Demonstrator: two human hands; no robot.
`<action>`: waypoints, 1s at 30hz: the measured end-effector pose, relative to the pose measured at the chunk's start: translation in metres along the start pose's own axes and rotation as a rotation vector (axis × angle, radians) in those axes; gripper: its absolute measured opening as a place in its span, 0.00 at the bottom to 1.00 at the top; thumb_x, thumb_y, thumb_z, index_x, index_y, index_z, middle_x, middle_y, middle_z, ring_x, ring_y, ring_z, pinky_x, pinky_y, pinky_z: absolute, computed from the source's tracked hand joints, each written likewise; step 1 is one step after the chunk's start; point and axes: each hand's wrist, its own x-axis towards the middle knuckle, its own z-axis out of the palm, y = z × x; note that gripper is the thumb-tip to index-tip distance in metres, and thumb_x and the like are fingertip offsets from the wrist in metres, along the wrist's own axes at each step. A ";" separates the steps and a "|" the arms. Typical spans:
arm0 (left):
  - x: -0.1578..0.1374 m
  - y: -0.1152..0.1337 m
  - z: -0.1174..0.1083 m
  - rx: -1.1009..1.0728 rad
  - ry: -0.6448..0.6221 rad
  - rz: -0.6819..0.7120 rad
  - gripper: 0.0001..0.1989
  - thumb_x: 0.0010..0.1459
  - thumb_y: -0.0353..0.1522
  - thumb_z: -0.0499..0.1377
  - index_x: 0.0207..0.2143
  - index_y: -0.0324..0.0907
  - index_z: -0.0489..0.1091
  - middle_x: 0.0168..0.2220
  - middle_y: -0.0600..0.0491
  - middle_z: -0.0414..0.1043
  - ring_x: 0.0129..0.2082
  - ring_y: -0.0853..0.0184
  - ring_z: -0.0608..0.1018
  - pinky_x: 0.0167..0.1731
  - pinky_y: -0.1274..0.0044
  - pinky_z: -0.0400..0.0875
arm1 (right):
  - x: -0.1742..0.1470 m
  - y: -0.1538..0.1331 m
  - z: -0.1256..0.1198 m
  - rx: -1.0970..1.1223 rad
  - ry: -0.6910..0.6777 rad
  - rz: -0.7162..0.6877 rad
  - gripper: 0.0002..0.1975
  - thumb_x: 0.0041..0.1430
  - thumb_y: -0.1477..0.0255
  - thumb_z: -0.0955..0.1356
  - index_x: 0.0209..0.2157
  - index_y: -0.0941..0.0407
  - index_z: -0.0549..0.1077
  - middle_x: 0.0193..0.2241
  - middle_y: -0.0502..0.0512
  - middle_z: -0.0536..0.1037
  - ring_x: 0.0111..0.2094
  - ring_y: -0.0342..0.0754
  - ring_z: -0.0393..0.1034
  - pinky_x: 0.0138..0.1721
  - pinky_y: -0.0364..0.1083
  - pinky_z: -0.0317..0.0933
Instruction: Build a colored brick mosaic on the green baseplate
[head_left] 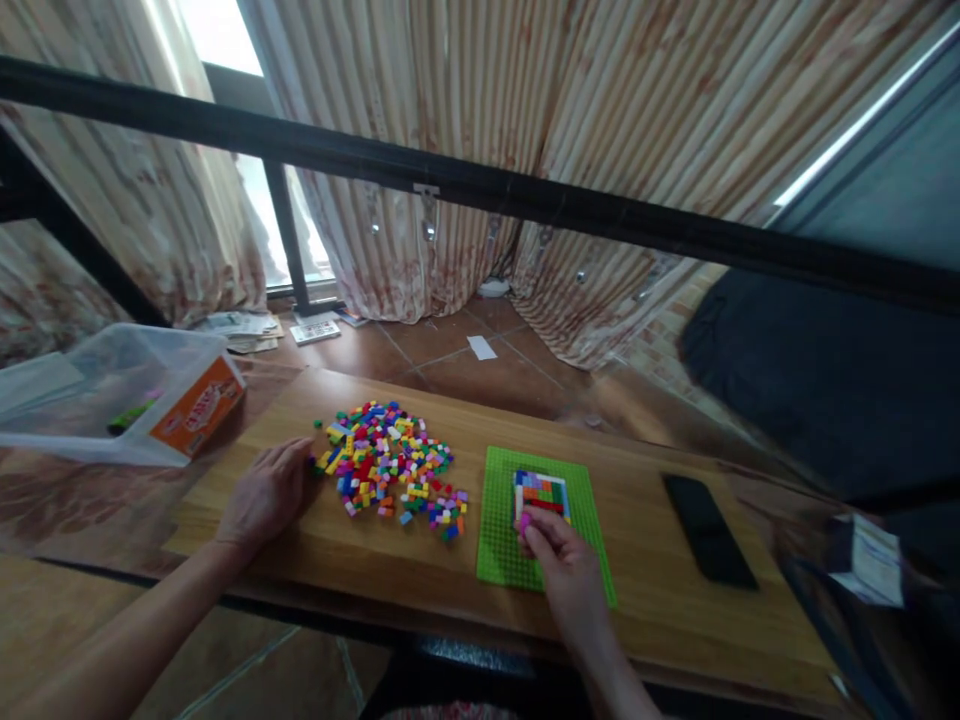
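Observation:
My right hand (574, 575) pinches a small pink toy brick (524, 521) between thumb and fingers, over the green baseplate (499, 545). On that plate is a patch of coloured bricks (543, 487) with a white and blue border and red, orange and green inside; my fingers cover its lower part. My left hand (268, 492) rests on the wooden table at the left edge of a loose pile of coloured bricks (386, 455). Its fingers lie loosely extended beside the pile, with the tips partly hidden.
A clear plastic box (97, 425) with an orange label stands left of the wooden table (360, 575). On the table's right side lies a black phone (709, 530). A dark metal bar (480, 190) crosses in front of the curtains. Papers (240, 328) lie on the floor beyond.

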 end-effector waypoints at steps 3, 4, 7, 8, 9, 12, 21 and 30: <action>0.002 0.003 -0.002 0.024 0.002 -0.010 0.17 0.63 0.37 0.43 0.46 0.44 0.67 0.46 0.48 0.76 0.47 0.59 0.75 0.49 0.65 0.71 | -0.001 0.008 -0.032 -0.063 0.100 -0.008 0.21 0.51 0.54 0.71 0.39 0.55 0.78 0.36 0.58 0.81 0.35 0.50 0.75 0.38 0.50 0.69; 0.002 0.003 -0.003 0.032 -0.002 -0.016 0.16 0.63 0.37 0.43 0.45 0.45 0.66 0.45 0.50 0.76 0.47 0.60 0.75 0.49 0.65 0.71 | 0.000 0.009 -0.040 -0.073 0.131 -0.009 0.21 0.51 0.54 0.71 0.39 0.55 0.78 0.36 0.58 0.81 0.34 0.50 0.74 0.37 0.50 0.69; 0.003 0.003 -0.003 0.044 -0.019 -0.011 0.15 0.62 0.37 0.42 0.44 0.46 0.65 0.44 0.52 0.76 0.45 0.61 0.75 0.49 0.65 0.71 | 0.001 0.011 -0.055 -0.092 0.182 -0.022 0.21 0.51 0.53 0.71 0.39 0.56 0.77 0.34 0.57 0.80 0.34 0.50 0.74 0.37 0.50 0.69; 0.003 0.002 -0.003 0.047 -0.023 -0.008 0.15 0.62 0.37 0.41 0.43 0.46 0.65 0.44 0.51 0.76 0.44 0.61 0.75 0.49 0.65 0.71 | 0.003 0.011 -0.057 -0.099 0.189 -0.031 0.21 0.51 0.54 0.71 0.39 0.56 0.77 0.34 0.57 0.80 0.34 0.50 0.74 0.37 0.50 0.69; 0.003 0.001 -0.002 0.051 -0.024 -0.007 0.16 0.62 0.37 0.41 0.43 0.46 0.65 0.44 0.51 0.76 0.44 0.61 0.75 0.49 0.65 0.71 | 0.004 0.011 -0.058 -0.107 0.193 -0.041 0.21 0.52 0.54 0.70 0.39 0.56 0.77 0.34 0.57 0.80 0.34 0.50 0.74 0.38 0.49 0.69; 0.002 -0.001 -0.001 0.066 -0.025 -0.011 0.16 0.63 0.37 0.41 0.43 0.45 0.65 0.45 0.50 0.75 0.46 0.61 0.75 0.49 0.65 0.70 | 0.008 0.008 -0.055 -0.143 0.198 -0.077 0.20 0.54 0.55 0.69 0.39 0.56 0.76 0.34 0.57 0.80 0.35 0.50 0.73 0.38 0.49 0.69; 0.003 -0.005 0.000 0.083 -0.056 0.029 0.20 0.63 0.36 0.41 0.43 0.39 0.69 0.45 0.44 0.75 0.46 0.57 0.75 0.48 0.65 0.70 | 0.010 0.006 -0.043 -0.224 0.134 -0.095 0.19 0.57 0.57 0.68 0.41 0.58 0.76 0.38 0.60 0.81 0.37 0.51 0.75 0.41 0.50 0.68; 0.002 -0.007 0.002 0.109 -0.067 0.071 0.21 0.64 0.35 0.41 0.43 0.35 0.71 0.45 0.40 0.75 0.46 0.56 0.74 0.49 0.66 0.68 | 0.026 -0.007 -0.015 -0.562 0.151 -0.099 0.14 0.55 0.62 0.66 0.37 0.55 0.78 0.34 0.55 0.82 0.33 0.51 0.75 0.38 0.49 0.65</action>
